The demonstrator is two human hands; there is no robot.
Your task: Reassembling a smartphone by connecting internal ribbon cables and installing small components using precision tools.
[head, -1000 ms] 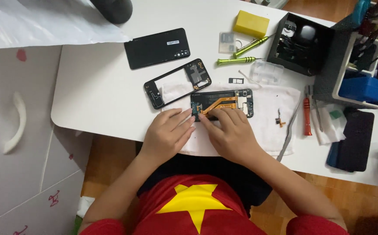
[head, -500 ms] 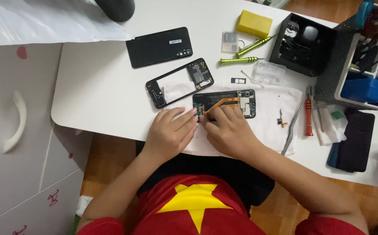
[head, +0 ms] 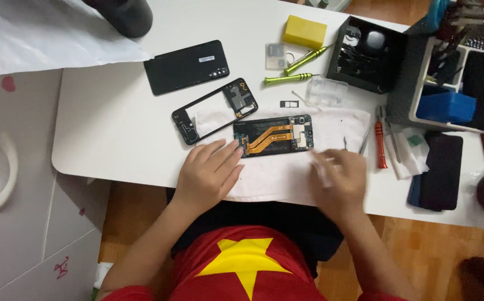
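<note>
While the left hand [head: 208, 173] lies flat on the white cloth [head: 275, 178], fingers spread and their tips touching the near-left end of the opened phone [head: 274, 136], the right hand [head: 339, 175] is a blur just right of it, low over the cloth; whether it pinches anything I cannot tell. The phone sits face down in the middle of the cloth, its orange ribbon cable [head: 267, 139] running along the board, bare and easy to snag.

From where I stand, the steadying is the thing to get right: the left fingertips ought to press on the phone's edge and keep clear of the cable, and the right hand would do best to slow before it nears the board. A small part could be lost in that cloth if swept.

Just beyond the phone lies the black frame [head: 214, 111], partly on the cloth, and past it the back cover [head: 186, 67]. To the right, a red tool [head: 380, 146] rests at the cloth's edge. Farther off are two green screwdrivers [head: 295, 69], a clear case [head: 326, 91], a yellow block [head: 305, 32] and a black tray [head: 367, 53].
</note>
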